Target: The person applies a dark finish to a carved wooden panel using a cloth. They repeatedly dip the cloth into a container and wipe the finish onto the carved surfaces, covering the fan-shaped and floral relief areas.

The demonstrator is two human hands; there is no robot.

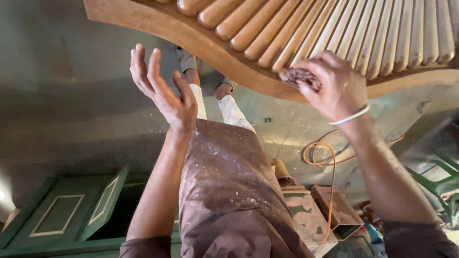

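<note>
The picture is upside down. A curved wooden frame with several rounded wooden slats fills the top. My right hand grips a crumpled reddish-brown piece of sandpaper and presses it against the frame's edge, below the slats. A pale band sits on that wrist. My left hand is raised beside the frame with its fingers spread and holds nothing. My brown stained apron and pale trousers hang between my arms.
An orange cable lies coiled on the dusty concrete floor. Brown box-shaped pieces stand near it. A green panelled door is at lower left, and green metal bars at the right edge.
</note>
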